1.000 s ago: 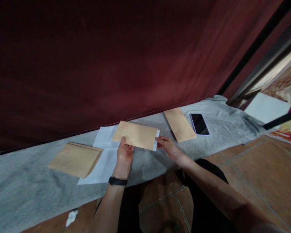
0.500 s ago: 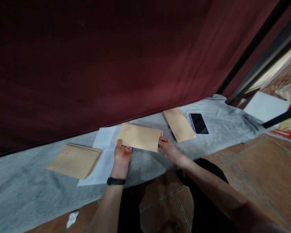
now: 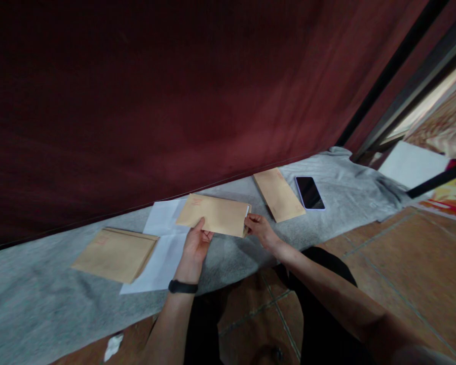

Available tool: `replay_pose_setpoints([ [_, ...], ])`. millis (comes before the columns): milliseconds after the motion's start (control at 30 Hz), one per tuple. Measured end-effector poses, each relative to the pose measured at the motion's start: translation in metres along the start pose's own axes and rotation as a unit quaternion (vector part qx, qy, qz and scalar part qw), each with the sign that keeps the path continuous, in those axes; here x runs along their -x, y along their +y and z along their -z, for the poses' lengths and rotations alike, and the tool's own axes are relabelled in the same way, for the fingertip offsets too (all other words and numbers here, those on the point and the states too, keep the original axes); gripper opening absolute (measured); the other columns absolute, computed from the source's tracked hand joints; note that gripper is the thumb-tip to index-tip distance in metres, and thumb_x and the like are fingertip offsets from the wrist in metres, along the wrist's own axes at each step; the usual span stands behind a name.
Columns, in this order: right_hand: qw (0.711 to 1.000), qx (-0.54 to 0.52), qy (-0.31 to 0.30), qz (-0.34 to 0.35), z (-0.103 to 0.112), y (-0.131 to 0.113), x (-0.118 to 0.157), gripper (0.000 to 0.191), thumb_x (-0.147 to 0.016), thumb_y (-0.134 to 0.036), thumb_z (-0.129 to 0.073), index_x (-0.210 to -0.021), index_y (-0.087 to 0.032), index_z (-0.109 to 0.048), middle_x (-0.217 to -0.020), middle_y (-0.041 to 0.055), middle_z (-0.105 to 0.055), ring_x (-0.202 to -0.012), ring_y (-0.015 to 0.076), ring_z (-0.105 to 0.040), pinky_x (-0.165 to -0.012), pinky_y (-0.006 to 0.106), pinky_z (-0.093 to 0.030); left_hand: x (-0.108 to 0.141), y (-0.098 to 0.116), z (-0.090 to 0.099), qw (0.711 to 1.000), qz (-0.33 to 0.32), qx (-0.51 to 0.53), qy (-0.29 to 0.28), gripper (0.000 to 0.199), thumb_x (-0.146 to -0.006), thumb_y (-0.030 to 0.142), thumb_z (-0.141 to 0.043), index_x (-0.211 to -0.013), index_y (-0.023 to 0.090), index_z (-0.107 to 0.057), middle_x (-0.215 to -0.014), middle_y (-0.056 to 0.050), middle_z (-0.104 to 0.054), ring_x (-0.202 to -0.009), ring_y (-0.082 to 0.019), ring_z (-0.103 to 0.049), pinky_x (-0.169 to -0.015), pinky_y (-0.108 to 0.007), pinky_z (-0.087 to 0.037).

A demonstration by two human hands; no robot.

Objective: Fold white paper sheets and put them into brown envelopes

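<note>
A brown paper envelope [image 3: 216,213] with red print at its left end is held above the grey cloth. My left hand [image 3: 197,246], with a black band at the wrist, grips its lower edge, thumb on top. At the right end, my right hand [image 3: 260,228] has its fingers closed at the envelope's opening, where a white paper edge [image 3: 247,210] shows. Whether those fingers pinch the paper or the envelope's flap is hard to see. White sheets with fold lines [image 3: 161,258] lie to the left, partly under a stack of brown envelopes [image 3: 116,253].
Another brown envelope [image 3: 279,195] lies to the right, beside a phone [image 3: 310,193] in a pale purple case. All rest on a grey cloth [image 3: 349,187] against a dark red panel [image 3: 197,101]. A crumpled white scrap [image 3: 113,347] is on the tiled floor [image 3: 410,263].
My left hand has shifted right along the envelope's lower edge. A white paper edge now shows at the envelope's right end, by my right fingers.
</note>
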State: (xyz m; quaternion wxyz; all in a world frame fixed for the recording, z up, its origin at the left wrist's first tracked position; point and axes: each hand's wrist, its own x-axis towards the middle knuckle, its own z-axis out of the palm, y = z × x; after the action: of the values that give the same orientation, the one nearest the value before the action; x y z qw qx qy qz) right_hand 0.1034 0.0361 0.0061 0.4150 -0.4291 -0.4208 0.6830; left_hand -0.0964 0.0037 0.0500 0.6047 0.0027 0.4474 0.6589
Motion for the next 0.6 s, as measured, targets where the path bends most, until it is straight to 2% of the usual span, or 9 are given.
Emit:
replay_pose_setpoints([
  [267,1.0,0.008,0.023,0.002,0.0027,0.0044,-0.0039,0.033,-0.07,-0.052,-0.076,-0.064,-0.022,-0.064,-0.063,0.0026,-0.066,-0.059,0.0177,-0.059,-0.055,0.029,-0.049,-0.0021,-0.0077,0.0046,0.999,-0.024,-0.018,-0.022,0.025,-0.092,0.007,-0.061,-0.113,0.017,-0.067,-0.102,-0.008,-0.077,-0.094,-0.018,-0.076,-0.087,-0.031,-0.062],
  [600,0.999,0.035,0.03,0.005,0.0034,0.0024,-0.0037,0.034,-0.068,-0.055,-0.073,-0.068,-0.022,-0.066,-0.064,0.0016,-0.066,-0.056,0.0159,-0.059,-0.052,0.026,-0.046,0.0017,-0.0085,0.0016,0.999,-0.038,-0.022,-0.027,0.026,-0.09,0.004,-0.063,-0.111,0.019,-0.068,-0.099,-0.006,-0.078,-0.091,-0.018,-0.076,-0.087,-0.032,-0.062],
])
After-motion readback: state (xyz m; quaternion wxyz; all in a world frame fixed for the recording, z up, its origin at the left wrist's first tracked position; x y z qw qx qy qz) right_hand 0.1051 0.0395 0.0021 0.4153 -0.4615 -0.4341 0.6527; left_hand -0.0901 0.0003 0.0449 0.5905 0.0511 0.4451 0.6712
